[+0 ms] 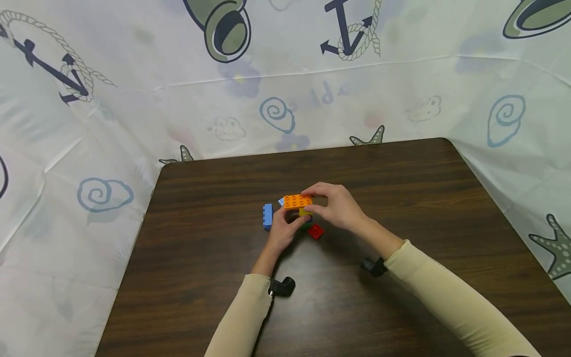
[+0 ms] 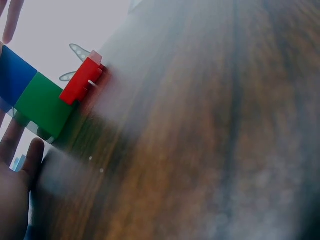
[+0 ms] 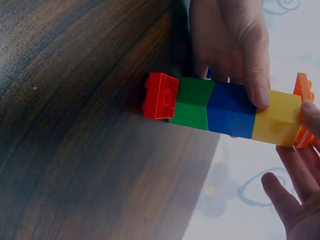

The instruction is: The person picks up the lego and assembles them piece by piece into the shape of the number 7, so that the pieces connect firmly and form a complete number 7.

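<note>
A tower of toy building blocks stands on the table, with a green block at the bottom, a blue block above it and a yellow block higher up. Across its top lies a flat orange brick with studs. My left hand grips the tower from the left, its thumb on the blue block near the yellow one. From the right, my right hand pinches the orange brick between thumb and fingers. A small red brick lies on its side close by the green block.
Left of the tower, a blue brick lies on the dark wooden table. A light blue piece peeks out behind the orange brick. Behind the table hangs a white patterned sheet.
</note>
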{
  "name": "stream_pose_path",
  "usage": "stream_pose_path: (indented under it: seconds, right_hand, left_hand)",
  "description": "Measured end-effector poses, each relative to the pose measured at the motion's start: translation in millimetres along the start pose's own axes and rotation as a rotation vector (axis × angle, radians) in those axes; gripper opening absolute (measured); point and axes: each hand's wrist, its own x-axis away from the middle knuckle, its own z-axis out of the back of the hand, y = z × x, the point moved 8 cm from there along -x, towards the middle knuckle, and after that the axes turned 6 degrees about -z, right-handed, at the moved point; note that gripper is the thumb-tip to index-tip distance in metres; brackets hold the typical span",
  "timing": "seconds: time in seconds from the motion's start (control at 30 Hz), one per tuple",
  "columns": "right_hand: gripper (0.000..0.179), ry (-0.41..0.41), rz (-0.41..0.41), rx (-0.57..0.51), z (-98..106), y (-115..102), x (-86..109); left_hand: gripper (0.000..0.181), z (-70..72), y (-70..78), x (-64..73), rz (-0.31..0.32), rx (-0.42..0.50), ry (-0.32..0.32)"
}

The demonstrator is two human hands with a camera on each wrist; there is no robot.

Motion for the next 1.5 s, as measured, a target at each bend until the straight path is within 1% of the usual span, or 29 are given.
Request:
stream_pose_path:
  seconds: [0.23,0.43,0.5,0.6,0.7,0.8,0.9,0.97,1.0,1.07,1.1,1.17,1.2,1.23,1.3,1.33,1.4,1.5]
  right_hand:
    - [0.034,-0.007,-0.013,-0.047,-0.7,4.5,0.8]
    - [0.034,-0.011,0.005,-0.005,0.2,1.4,0.8]
    - [0.034,-0.018,-0.002,-0.003,0.4,0.7,0.3]
    - [0.035,-0.025,-0.026,-0.003,0.4,2.0,0.2]
    - [0.035,-0.029,-0.037,0.003,-0.3,3.4,0.7]
    - [0.035,-0.029,-0.036,0.004,-0.8,4.2,1.0]
    - [0.034,-0.026,-0.033,-0.003,-1.2,5.4,1.2]
    - [0.034,-0.023,-0.033,-0.013,-1.3,6.5,1.6]
    - [0.034,-0.023,-0.033,-0.019,-1.6,6.9,1.8]
    - [0.034,-0.025,-0.034,-0.032,-2.5,7.8,2.1]
    - [0.034,-0.028,-0.035,-0.040,-3.0,8.0,2.3]
    - [0.034,-0.032,-0.038,-0.055,-3.8,8.5,2.6]
    - [0.034,-0.031,-0.041,-0.056,-3.9,8.8,2.7]
    - [0.034,-0.031,-0.044,-0.060,-4.0,9.2,2.8]
    - [0.034,-0.032,-0.047,-0.064,-4.0,9.8,3.1]
    - [0.035,-0.032,-0.048,-0.066,-3.8,10.0,3.4]
    - [0.035,-0.032,-0.053,-0.066,-3.9,10.8,3.4]
    - [0.035,-0.034,-0.060,-0.063,-3.6,11.3,3.4]
  left_hand:
    - [0.035,-0.3,-1.8,0.5,-0.006,0.010,-0.008]
    - [0.035,0.5,-4.0,0.4,-0.012,0.008,-0.007]
    - [0.035,0.1,-4.4,0.2,-0.009,0.006,-0.012]
    - [0.036,-2.0,-4.0,0.2,0.006,-0.003,-0.040]
    - [0.039,-5.5,-0.8,1.0,0.029,-0.013,-0.089]
    - [0.040,-8.0,4.2,1.3,0.046,0.013,-0.123]
    - [0.041,-10.4,7.8,-1.2,0.062,0.069,-0.132]
    - [0.042,-12.3,6.1,-3.3,0.095,0.096,-0.131]
    - [0.044,-12.9,3.5,-4.2,0.125,0.103,-0.124]
    - [0.049,-13.7,-10.1,-5.9,0.165,0.110,-0.101]
    - [0.054,-13.6,-17.7,-6.6,0.191,0.107,-0.083]
    - [0.057,-13.3,-30.5,-8.3,0.225,0.106,-0.047]
    - [0.058,-13.5,-35.8,-9.4,0.235,0.104,-0.035]
    - [0.057,-14.0,-40.1,-10.6,0.231,0.099,-0.029]
    - [0.051,-15.3,-39.9,-13.0,0.242,0.100,-0.027]
    - [0.045,-16.2,-38.5,-13.9,0.241,0.106,-0.031]
    - [0.040,-17.3,-35.0,-14.9,0.245,0.112,-0.042]
    - [0.037,-18.5,-22.9,-15.5,0.235,0.116,-0.044]
